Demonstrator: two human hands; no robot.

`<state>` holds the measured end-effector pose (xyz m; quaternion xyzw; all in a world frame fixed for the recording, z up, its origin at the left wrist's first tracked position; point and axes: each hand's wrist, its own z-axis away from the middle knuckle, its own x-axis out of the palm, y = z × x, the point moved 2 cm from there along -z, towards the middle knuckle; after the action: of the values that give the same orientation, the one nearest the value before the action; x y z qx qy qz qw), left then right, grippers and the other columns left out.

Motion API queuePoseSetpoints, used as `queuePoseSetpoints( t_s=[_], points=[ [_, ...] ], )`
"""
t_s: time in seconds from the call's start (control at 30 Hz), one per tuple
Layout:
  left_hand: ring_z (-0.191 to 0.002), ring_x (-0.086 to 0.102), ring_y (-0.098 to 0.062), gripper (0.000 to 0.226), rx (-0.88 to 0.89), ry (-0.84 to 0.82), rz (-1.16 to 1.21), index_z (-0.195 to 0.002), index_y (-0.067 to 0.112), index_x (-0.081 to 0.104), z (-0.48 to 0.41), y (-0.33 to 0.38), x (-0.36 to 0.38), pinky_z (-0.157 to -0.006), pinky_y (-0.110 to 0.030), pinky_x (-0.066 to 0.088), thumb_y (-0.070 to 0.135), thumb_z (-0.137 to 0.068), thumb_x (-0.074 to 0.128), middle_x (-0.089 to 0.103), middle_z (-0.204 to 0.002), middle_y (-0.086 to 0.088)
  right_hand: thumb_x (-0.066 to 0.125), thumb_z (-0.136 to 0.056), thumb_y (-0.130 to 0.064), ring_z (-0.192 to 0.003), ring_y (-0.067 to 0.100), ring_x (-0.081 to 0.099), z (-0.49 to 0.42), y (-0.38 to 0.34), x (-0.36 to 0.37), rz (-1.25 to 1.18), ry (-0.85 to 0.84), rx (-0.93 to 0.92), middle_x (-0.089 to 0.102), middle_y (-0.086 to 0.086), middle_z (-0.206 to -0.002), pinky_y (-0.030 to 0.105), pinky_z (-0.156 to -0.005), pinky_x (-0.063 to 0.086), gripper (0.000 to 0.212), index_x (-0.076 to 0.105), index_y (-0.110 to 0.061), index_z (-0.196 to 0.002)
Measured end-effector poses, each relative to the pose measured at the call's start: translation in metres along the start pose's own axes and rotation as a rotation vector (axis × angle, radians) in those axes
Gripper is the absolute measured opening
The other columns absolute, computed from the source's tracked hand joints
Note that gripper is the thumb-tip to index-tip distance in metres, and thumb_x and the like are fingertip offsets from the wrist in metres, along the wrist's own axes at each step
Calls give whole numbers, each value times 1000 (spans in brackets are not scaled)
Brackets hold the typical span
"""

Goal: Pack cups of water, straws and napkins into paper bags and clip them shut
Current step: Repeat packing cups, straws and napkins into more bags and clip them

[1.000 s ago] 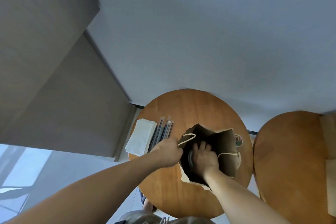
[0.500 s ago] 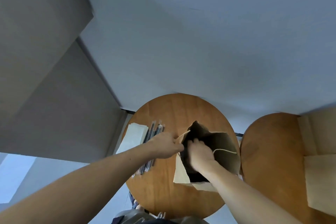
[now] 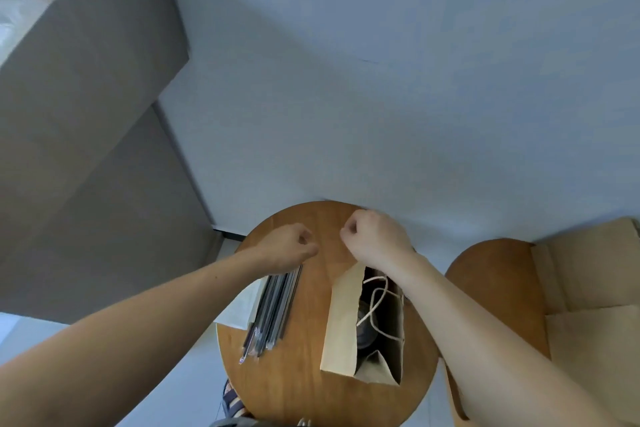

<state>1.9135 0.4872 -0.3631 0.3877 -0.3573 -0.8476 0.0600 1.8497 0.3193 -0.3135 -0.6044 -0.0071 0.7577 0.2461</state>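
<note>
Over round table (image 3: 304, 378), left hand (image 3: 287, 246), right hand (image 3: 377, 239) curled, paper bag (image 3: 341, 319), straws (image 3: 277, 305)

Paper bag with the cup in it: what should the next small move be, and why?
Probably drop the left hand onto the straws and pinch one. That hand hovers curled and empty close by their far end, the right hand is empty too, and the paper bag gapes open with only a cup showing inside.
</note>
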Motion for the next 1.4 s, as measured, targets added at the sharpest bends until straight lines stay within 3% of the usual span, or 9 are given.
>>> queuePoseSetpoints(
  t_s=[0.17,0.27,0.43,0.57,0.87,1.03,1.2,1.3,1.4],
  points=[
    [-110,59,-20,45,-164,6,14,-124,14,61,8,-63,-14,-96,-38,49,46,-93,53,63,-125,-2,50,-95,-31,-60,11,60,-23,-43,55,-193,-164,-14,64,-7,-70,25,-48,40,19,64,-22,-87],
    [-114,57,-21,46,-271,7,38,-135,15,54,11,-104,-18,-94,-32,46,34,-93,52,58,-134,-3,51,-93,-31,-52,11,55,-36,-60,104,-301,-251,47,63,-4,-66,23,-46,38,28,65,-13,-76],
    [-101,55,-14,41,-379,43,15,-129,20,57,1,-163,-19,-77,-28,41,37,-92,52,59,-126,4,50,-89,-27,-64,20,56,-54,-83,190,-282,-406,108,57,6,-71,37,-67,53,33,42,-16,-59],
    [-82,51,-14,27,-434,43,30,-109,22,59,-13,-196,-10,-62,-24,36,39,-90,55,55,-100,6,51,-89,-32,-43,14,44,-66,-85,246,-257,-434,187,42,-2,-52,25,-44,33,37,39,-16,-59],
    [-100,59,-25,39,-524,-46,105,-123,17,55,-26,-244,21,-88,-41,51,31,-87,52,60,-112,-4,52,-91,-58,-43,15,53,-73,-73,328,-178,-422,361,53,-3,-52,21,-40,34,52,48,-15,-61],
    [-92,58,-21,32,-527,-28,109,-121,14,57,-29,-255,25,-85,-40,52,24,-91,54,60,-106,-2,52,-90,-55,-55,15,63,-71,-73,342,-152,-411,384,65,0,-66,26,-50,50,45,58,-15,-71],
    [-73,47,-4,31,-496,15,131,-122,13,57,-32,-258,21,-64,-19,40,25,-94,52,54,-97,5,53,-94,-43,-52,14,61,-75,-71,348,-167,-395,330,64,-1,-65,22,-44,43,37,58,-15,-70],
    [-76,49,-8,30,-489,20,136,-122,13,58,-34,-256,21,-63,-18,38,23,-95,51,53,-99,4,52,-95,-40,-57,14,62,-73,-69,350,-197,-373,310,63,-3,-68,27,-48,51,30,59,-17,-77],
    [-91,52,-16,33,-501,9,153,-124,15,56,-33,-254,23,-68,-25,42,24,-93,51,54,-105,3,52,-95,-42,-57,11,59,-68,-64,350,-215,-336,292,60,-7,-68,23,-45,40,27,60,-20,-83]
  ],
)
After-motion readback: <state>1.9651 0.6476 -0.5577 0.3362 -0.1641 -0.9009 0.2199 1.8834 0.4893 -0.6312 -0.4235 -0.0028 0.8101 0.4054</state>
